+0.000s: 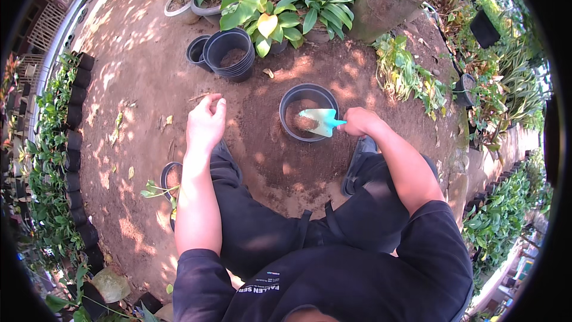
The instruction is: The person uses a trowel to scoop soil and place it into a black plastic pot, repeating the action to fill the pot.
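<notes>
My right hand (359,121) is closed around the handle of a turquoise hand trowel (322,121). The trowel's blade, with some soil on it, is over the inside of a black plastic plant pot (286,106) that holds brown soil (300,114). The pot stands upright on the ground between my feet. My left hand (209,116) is raised above my left knee, its fingers loosely curled and holding nothing. Beside my left forearm is another black pot (169,171) with a leafy cutting, partly hidden by the arm.
A stack of black pots (232,69), soil in the top one, stands ahead beside a smaller black pot (196,53). Behind are potted leafy plants (328,2) and a tree trunk (389,0). Uprooted vines (409,71) lie ahead to the right. Rows of potted seedlings (53,143) line the left edge.
</notes>
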`<control>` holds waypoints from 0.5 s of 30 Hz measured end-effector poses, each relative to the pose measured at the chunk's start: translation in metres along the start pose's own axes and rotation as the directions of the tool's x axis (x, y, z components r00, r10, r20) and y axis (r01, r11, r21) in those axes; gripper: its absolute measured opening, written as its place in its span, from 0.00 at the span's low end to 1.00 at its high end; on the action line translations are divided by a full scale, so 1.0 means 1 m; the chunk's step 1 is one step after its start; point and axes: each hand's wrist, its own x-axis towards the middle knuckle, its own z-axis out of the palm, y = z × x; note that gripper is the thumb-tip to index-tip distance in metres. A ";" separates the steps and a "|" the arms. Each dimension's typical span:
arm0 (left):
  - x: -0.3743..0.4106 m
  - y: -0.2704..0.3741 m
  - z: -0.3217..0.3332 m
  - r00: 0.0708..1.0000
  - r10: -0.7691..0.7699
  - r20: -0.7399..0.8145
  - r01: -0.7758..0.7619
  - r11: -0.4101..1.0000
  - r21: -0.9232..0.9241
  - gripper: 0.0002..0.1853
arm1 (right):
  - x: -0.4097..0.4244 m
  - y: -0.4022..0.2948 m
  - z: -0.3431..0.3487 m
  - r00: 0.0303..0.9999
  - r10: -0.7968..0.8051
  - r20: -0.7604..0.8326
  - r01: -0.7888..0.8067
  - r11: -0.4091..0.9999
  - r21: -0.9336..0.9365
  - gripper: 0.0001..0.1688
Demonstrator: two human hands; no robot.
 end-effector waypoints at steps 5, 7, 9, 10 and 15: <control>-0.005 -0.018 -0.017 0.999 -0.038 -0.029 0.038 0.999 0.026 0.18 | -0.003 -0.001 -0.003 0.999 0.028 -0.032 -0.026 0.998 0.064 0.25; -0.012 -0.013 -0.022 0.999 -0.041 0.016 0.040 0.998 0.039 0.18 | -0.008 0.000 -0.002 0.995 0.061 -0.077 -0.053 0.994 0.092 0.25; -0.012 -0.006 -0.022 0.996 -0.042 0.084 0.036 0.997 0.073 0.18 | -0.002 0.008 0.000 0.999 0.022 -0.043 -0.017 0.994 0.105 0.24; -0.013 -0.003 -0.021 0.992 -0.046 0.116 0.036 0.995 0.089 0.19 | 0.000 0.010 -0.003 1.000 0.009 0.017 -0.011 0.995 0.095 0.24; -0.028 0.002 -0.029 0.963 -0.086 0.256 0.051 0.989 0.138 0.28 | -0.010 0.001 -0.008 0.989 -0.013 -0.150 0.021 0.999 0.048 0.25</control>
